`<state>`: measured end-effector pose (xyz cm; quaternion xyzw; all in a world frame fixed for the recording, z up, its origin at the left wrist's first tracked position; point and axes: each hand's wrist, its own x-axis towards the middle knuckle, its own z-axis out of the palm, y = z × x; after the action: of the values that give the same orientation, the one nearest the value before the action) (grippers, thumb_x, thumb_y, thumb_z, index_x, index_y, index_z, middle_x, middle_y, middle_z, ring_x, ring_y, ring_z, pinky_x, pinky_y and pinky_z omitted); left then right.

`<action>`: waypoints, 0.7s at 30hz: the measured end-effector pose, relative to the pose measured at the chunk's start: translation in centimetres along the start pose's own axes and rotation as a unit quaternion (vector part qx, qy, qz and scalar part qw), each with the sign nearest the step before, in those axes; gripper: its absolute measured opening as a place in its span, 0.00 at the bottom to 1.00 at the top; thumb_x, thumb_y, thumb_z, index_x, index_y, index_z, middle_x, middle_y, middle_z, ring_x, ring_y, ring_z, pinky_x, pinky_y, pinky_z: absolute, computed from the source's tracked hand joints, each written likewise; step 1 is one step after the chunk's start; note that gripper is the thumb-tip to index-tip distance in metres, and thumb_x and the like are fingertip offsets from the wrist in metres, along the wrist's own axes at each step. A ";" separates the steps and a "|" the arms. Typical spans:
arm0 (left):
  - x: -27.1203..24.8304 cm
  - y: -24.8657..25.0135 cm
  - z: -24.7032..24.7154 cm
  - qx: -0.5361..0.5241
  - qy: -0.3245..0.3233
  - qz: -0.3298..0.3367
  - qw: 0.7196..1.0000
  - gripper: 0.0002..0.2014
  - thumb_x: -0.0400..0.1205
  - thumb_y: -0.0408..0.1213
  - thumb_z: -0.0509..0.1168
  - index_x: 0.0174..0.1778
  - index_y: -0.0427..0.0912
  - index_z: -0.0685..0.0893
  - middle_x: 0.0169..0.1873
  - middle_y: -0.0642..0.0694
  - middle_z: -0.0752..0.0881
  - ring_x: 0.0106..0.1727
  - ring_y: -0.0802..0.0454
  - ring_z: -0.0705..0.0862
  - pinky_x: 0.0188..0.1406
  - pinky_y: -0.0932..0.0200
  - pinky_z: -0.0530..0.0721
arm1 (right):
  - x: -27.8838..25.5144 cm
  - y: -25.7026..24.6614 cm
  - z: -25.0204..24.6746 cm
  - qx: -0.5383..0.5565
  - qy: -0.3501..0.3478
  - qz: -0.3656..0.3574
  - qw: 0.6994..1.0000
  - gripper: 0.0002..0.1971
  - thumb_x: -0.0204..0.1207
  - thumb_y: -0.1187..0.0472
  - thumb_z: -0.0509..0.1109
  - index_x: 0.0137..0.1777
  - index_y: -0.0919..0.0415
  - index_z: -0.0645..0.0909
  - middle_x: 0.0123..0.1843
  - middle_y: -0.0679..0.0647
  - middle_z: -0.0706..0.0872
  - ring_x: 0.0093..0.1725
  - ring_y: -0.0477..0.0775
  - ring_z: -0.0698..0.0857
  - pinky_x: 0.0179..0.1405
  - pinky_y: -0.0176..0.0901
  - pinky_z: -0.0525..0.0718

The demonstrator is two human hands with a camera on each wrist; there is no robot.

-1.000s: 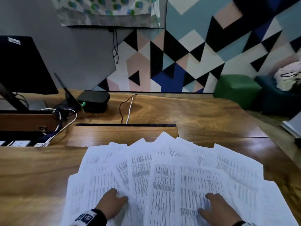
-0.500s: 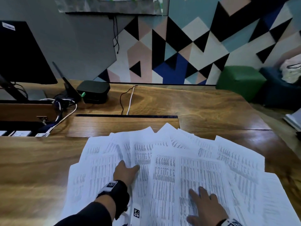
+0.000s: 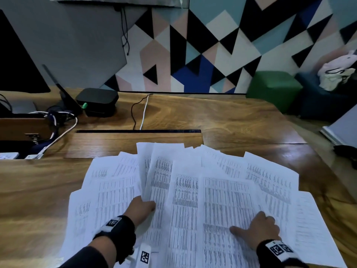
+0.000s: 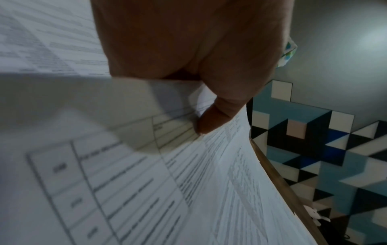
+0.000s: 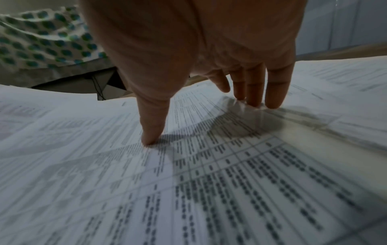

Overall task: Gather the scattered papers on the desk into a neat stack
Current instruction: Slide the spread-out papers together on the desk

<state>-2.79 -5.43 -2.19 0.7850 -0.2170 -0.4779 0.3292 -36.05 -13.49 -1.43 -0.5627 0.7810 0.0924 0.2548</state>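
Observation:
Several white printed papers [image 3: 185, 190] lie fanned out and overlapping on the wooden desk [image 3: 231, 120]. My left hand [image 3: 142, 208] is at the left-centre of the fan. The left wrist view shows its thumb [image 4: 215, 116] pinching the lifted edge of some sheets [image 4: 146, 182], with the fingers hidden beneath them. My right hand [image 3: 258, 227] lies flat on the right-centre sheets. In the right wrist view, that hand [image 5: 201, 119] presses straight fingers [image 5: 274, 92] and a spread thumb onto the papers [image 5: 230, 182].
A dark monitor [image 3: 17, 60], a black box [image 3: 97, 101] and tangled cables [image 3: 58, 128] crowd the desk's far left. A cable slot [image 3: 139, 131] runs just beyond the papers. Green [image 3: 274, 88] and blue stools stand past the desk's right edge.
My left hand moved forward and tucked under the edge of some left-centre sheets, lifting them. The right hand slid right on the papers. The fan's far tips have bunched closer.

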 end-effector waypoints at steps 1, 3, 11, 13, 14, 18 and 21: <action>-0.1 0.0 0.1 0.006 -0.012 -0.006 1.000 0.02 0.69 0.30 0.66 0.31 0.38 0.80 0.28 0.42 0.79 0.30 0.46 0.78 0.32 0.58 0.76 | 0.1 0.0 0.1 -0.008 -0.002 0.006 1.000 0.62 0.49 0.26 0.77 0.76 0.63 0.57 0.74 0.63 0.66 0.72 0.65 0.70 0.70 0.57 0.75; -0.4 0.0 0.7 0.015 -0.043 -0.030 0.999 0.05 0.66 0.28 0.66 0.36 0.34 0.83 0.31 0.39 0.82 0.33 0.43 0.81 0.33 0.58 0.77 | 0.3 -0.3 0.1 -0.003 -0.005 0.020 1.000 0.59 0.49 0.28 0.78 0.73 0.63 0.61 0.72 0.63 0.67 0.71 0.64 0.71 0.68 0.54 0.75; -0.1 -0.1 4.3 -0.037 -0.094 -0.081 0.992 0.39 0.62 0.56 0.79 0.65 0.38 0.80 0.56 0.38 0.89 0.50 0.43 0.89 0.36 0.59 0.85 | 0.0 -1.3 0.9 0.094 -0.015 -0.012 0.995 0.46 0.57 0.41 0.82 0.69 0.65 0.66 0.66 0.63 0.72 0.64 0.64 0.77 0.62 0.53 0.80; -0.4 -0.4 5.3 -0.053 -0.091 -0.049 0.993 0.40 0.59 0.60 0.83 0.63 0.42 0.82 0.56 0.45 0.89 0.56 0.45 0.88 0.52 0.52 0.88 | -0.2 -1.4 1.2 0.104 -0.022 -0.032 0.994 0.45 0.58 0.43 0.82 0.70 0.64 0.66 0.67 0.62 0.72 0.65 0.63 0.77 0.62 0.52 0.79; -0.1 -0.7 5.9 -0.057 -0.094 -0.048 0.993 0.44 0.56 0.60 0.84 0.65 0.41 0.81 0.57 0.45 0.89 0.58 0.45 0.88 0.57 0.50 0.87 | -0.3 -1.4 1.4 0.105 -0.024 -0.042 0.993 0.44 0.60 0.43 0.81 0.70 0.64 0.66 0.68 0.61 0.71 0.63 0.61 0.77 0.62 0.51 0.79; -1.5 -0.6 7.9 -0.051 -0.107 -0.038 0.992 0.34 0.61 0.43 0.85 0.59 0.35 0.80 0.51 0.40 0.90 0.52 0.41 0.90 0.58 0.42 0.89 | -0.6 -1.3 1.7 0.147 -0.050 -0.065 0.986 0.44 0.64 0.44 0.78 0.75 0.64 0.63 0.71 0.61 0.69 0.63 0.57 0.75 0.61 0.49 0.77; -2.3 0.3 7.8 -0.089 -0.137 -0.013 0.986 0.24 0.65 0.35 0.80 0.56 0.32 0.86 0.46 0.35 0.93 0.50 0.36 0.92 0.60 0.36 0.87 | -0.3 -0.4 1.8 0.232 -0.053 -0.062 0.969 0.49 0.61 0.41 0.80 0.77 0.66 0.64 0.73 0.63 0.72 0.69 0.61 0.76 0.69 0.55 0.77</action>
<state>-10.80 -6.52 -3.15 0.6822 -0.2067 -0.6027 0.3586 -35.07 -12.61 -2.76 -0.5299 0.7297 -0.0780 0.4250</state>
